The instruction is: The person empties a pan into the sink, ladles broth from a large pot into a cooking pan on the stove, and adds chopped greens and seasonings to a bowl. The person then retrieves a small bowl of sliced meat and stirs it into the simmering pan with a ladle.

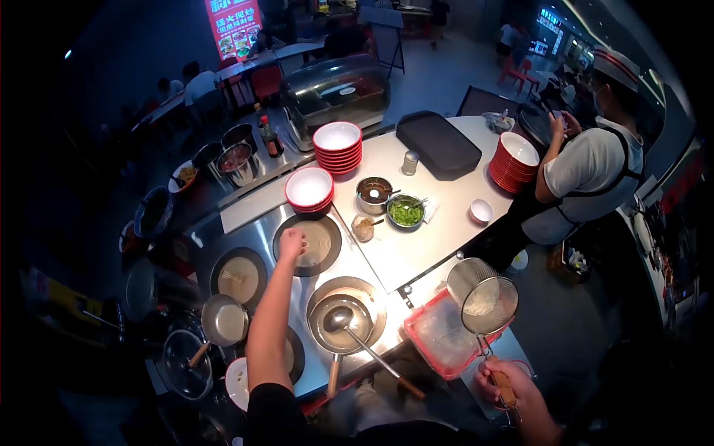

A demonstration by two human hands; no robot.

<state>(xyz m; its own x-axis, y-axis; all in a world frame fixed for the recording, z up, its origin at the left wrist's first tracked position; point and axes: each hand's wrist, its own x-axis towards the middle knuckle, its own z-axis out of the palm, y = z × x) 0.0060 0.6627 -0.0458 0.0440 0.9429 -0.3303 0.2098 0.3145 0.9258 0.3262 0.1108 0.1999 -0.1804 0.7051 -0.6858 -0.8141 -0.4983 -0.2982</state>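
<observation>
My right hand (507, 383) is wrapped round the wooden handle of a deep wire-mesh strainer (487, 276). A pale clump of food (482, 301) lies in the strainer, which is above a red-rimmed tray (424, 338). Stretched far forward, my left hand (291, 244) is closed over the back round cooking well (320, 241) in the steel counter. Whatever its fingers hold, if anything, is hidden. Between my arms a wooden-handled saucepan (314, 318) sits on another well, with a ladle (381, 362) resting in it.
Stacked red-and-white bowls (309, 187) stand behind the wells. Farther right are a bowl of chopped greens (406, 212), a pot of dark sauce (372, 195) and a shaker (410, 163). A second saucepan (224, 320) is at left. A co-worker (591, 163) stands at right.
</observation>
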